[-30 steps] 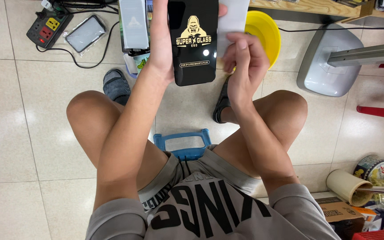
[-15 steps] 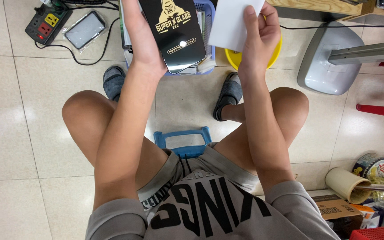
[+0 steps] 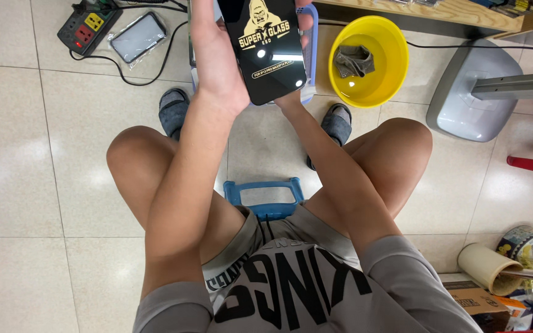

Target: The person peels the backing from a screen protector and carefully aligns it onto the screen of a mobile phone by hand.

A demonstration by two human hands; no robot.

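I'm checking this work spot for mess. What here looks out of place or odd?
Little stands out. A crumpled grey cloth lies bunched in the yellow bowl, and a clear-wrapped flat item lies loose on the floor beside the power strip. The left hand holds the black package upright; no damage shows.

Glossy beige tiled floor (image 3: 44, 154), wooden shelf edge (image 3: 439, 12)

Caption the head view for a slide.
Seated person's left hand holds a flat black glossy package above the tiled floor, beside a yellow plastic bowl.
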